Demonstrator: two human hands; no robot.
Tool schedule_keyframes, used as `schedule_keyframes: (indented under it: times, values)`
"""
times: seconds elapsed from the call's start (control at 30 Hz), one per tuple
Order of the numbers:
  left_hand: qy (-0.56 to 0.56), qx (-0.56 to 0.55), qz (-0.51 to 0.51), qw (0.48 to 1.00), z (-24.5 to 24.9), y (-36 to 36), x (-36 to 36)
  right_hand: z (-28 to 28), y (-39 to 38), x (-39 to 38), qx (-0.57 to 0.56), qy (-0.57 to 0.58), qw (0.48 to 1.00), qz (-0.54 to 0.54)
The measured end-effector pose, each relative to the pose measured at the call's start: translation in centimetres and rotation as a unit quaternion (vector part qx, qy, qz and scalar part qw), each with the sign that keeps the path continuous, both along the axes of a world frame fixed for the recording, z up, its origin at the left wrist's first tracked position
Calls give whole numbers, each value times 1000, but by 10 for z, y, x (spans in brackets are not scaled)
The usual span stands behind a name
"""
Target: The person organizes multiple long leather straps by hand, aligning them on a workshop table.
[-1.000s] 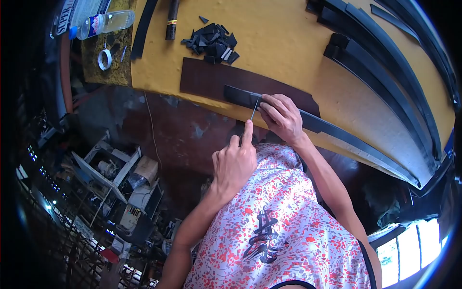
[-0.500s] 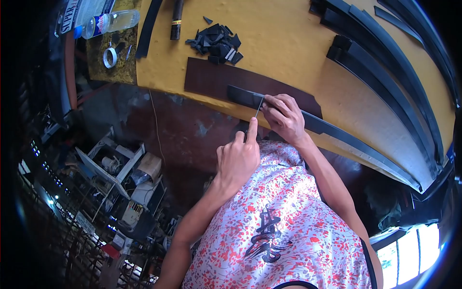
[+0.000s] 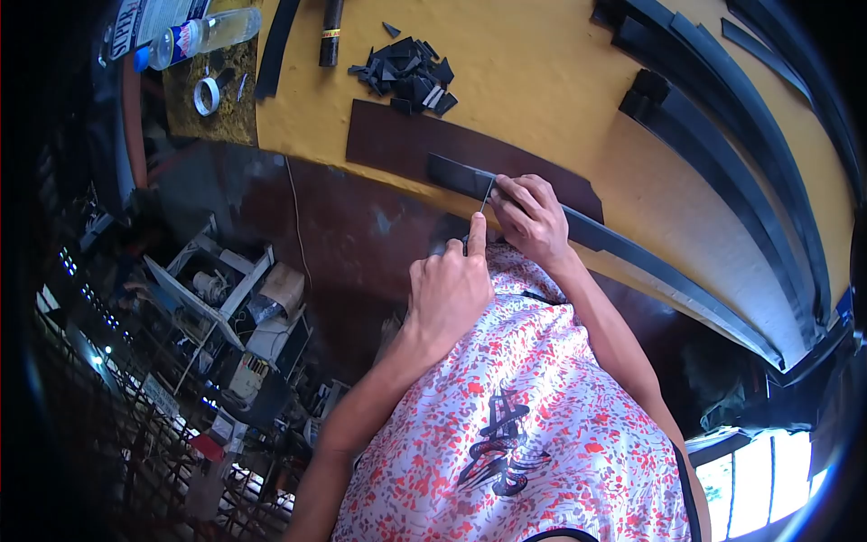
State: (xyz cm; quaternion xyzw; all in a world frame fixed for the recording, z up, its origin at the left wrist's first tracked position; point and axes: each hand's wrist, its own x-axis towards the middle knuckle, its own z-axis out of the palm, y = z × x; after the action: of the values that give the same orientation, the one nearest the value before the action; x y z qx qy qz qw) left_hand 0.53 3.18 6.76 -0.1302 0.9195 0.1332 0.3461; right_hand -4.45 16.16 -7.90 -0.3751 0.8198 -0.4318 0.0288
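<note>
A long dark strip (image 3: 623, 246) lies over a brown board (image 3: 397, 135) at the near edge of the yellow table (image 3: 533, 86). Across the strip stands a thin metal piece (image 3: 489, 193). My right hand (image 3: 533, 217) is closed at the strip, its fingertips pinched by the upper end of the metal piece; exactly what they grip is partly hidden. My left hand (image 3: 452, 285) has its index finger stretched to the metal piece's lower end, the other fingers curled, the palm out of sight.
Behind the board sits a pile of black scraps (image 3: 411, 72), with a dark tube (image 3: 331, 36) beside it. Long black strips (image 3: 722, 154) cover the right side. A bottle (image 3: 212, 34) and a tape roll (image 3: 206, 96) are at the left. Cluttered shelves (image 3: 226, 289) stand below left.
The view has shifted slightly. My left index finger is a little higher, closer to the strip, while my right hand keeps nearly the same place on it.
</note>
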Motion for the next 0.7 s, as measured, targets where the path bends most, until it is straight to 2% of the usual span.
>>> schedule_keyframes:
  times: [0.2, 0.7]
  values:
    - [-24, 28, 3, 999, 3, 0, -12, -1, 0, 0, -2, -7, 1000, 4]
    - [23, -30, 10, 999, -24, 14, 2, 4, -1, -2, -21, -31, 999, 7]
